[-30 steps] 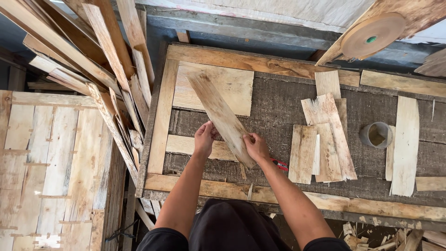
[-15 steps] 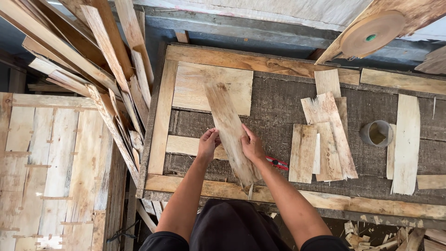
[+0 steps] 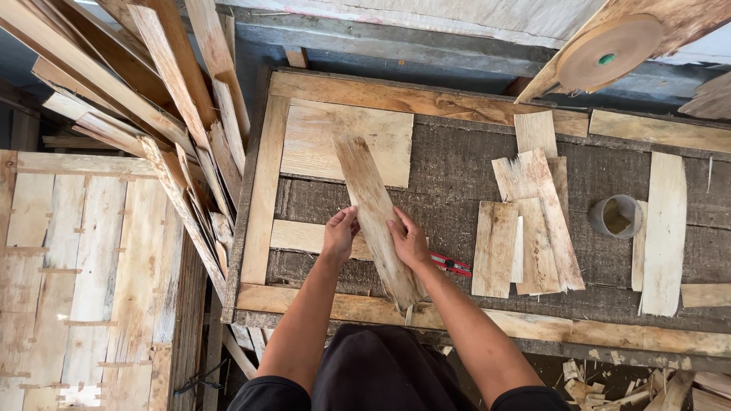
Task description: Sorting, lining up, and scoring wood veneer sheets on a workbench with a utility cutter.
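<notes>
I'm holding a long wood strip [image 3: 375, 217] slanted over the table [image 3: 457, 171], left hand [image 3: 339, 232] and right hand [image 3: 410, 242] both closing their grip on its edges. Small grey cup [image 3: 615, 216] is sitting to the right, brownish stuff inside.

Rough woodworking shop: worn workbench [image 3: 472, 164] framed with planks, veneer offcuts [image 3: 533, 221] right of the fingers, leaning timber slats [image 3: 160, 84] left, wood chips [image 3: 609, 380] on ground below.
</notes>
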